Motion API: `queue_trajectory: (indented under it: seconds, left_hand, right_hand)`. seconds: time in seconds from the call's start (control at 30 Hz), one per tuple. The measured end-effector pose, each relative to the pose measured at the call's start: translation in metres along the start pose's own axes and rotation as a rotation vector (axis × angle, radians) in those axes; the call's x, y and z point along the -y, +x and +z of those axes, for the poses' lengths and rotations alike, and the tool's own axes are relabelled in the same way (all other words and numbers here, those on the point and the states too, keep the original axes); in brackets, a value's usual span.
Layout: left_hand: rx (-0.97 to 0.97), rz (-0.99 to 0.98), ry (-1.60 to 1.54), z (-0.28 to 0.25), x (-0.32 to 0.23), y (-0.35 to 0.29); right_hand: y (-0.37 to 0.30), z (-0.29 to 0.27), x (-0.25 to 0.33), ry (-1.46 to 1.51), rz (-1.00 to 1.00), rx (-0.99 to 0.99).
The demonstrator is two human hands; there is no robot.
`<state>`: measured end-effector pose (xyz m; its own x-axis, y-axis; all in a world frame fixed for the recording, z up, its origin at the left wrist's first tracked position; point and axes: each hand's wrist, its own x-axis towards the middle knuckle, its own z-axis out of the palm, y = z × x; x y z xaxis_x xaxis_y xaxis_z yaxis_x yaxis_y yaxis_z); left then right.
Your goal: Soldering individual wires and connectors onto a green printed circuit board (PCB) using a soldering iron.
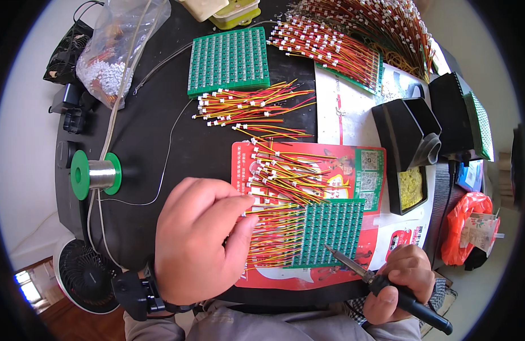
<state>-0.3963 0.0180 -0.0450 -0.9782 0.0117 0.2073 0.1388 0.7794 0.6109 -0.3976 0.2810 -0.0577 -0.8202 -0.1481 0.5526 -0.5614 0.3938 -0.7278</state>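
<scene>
My right hand (407, 275) is wrapped round the black handle of a soldering iron (359, 267). The iron's metal tip points left, over the lower middle of a green circuit board (333, 230); I cannot tell whether it touches. Red and yellow wire leads (273, 236) run in a row from the board's left edge. At the upper end of that row my left hand (203, 238) pinches a wire lead, its connector end mostly hidden by thumb and forefinger. Loose leads with white connectors (282, 173) lie just above the board. Beneath it is a red printed sheet (299, 278).
A stack of green boards (228, 59) and more wire leads (256, 105) lie farther back. Left stand a solder spool (101, 174), a bag of white connectors (106, 74) and a fan (87, 277). Right are a black iron holder (410, 128), a yellow sponge (411, 190) and a red bag (464, 221).
</scene>
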Motion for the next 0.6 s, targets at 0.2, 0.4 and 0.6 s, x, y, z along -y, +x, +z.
queue_trajectory:
  seconds: [0.2,0.4,0.6]
  left_hand:
    - [-0.072,0.073,0.054,0.009,0.021,0.017]
    - [-0.049,0.065,0.036,0.011,0.026,0.017]
    - [-0.091,-0.05,-0.3,-0.001,0.022,0.003]
  right_hand:
    - [0.001,0.0,0.002,-0.01,0.012,0.027]
    - [0.001,-0.004,0.006,-0.03,0.052,0.021]
    - [0.001,-0.004,0.006,-0.006,0.059,0.016]
